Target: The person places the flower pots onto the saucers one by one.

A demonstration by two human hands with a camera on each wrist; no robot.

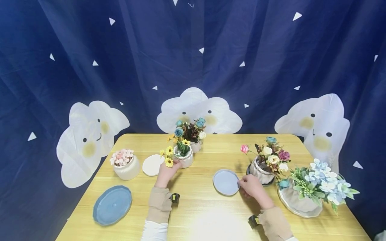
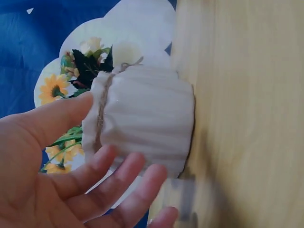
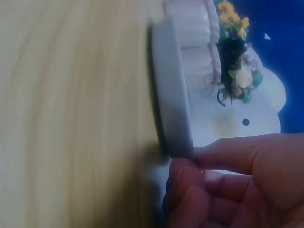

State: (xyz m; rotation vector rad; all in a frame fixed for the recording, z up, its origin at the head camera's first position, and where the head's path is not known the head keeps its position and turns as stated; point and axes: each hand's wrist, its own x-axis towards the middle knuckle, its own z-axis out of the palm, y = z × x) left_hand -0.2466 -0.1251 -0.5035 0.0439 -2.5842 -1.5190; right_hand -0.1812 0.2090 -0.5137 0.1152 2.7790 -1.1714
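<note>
A white fluted pot [image 1: 185, 158] with twine round its neck holds yellow daisies [image 1: 169, 151]. My left hand [image 1: 169, 171] is at its near left side; in the left wrist view the thumb and fingers [image 2: 151, 178] are spread beside the pot. At the centre right lies a small pale lavender-blue plate [image 1: 226, 182]. My right hand [image 1: 252, 188] pinches its right rim between thumb and fingers. In the right wrist view the plate [image 3: 171, 90] appears edge-on, close over the wooden table.
Behind the daisies stands another flower pot [image 1: 196, 146]. On the left are a pot of pink flowers [image 1: 126, 167], a white plate [image 1: 152, 165] and a blue oval plate [image 1: 113, 205]. Rose [image 1: 262, 172] and blue-flower [image 1: 301, 197] pots stand on plates near my right arm.
</note>
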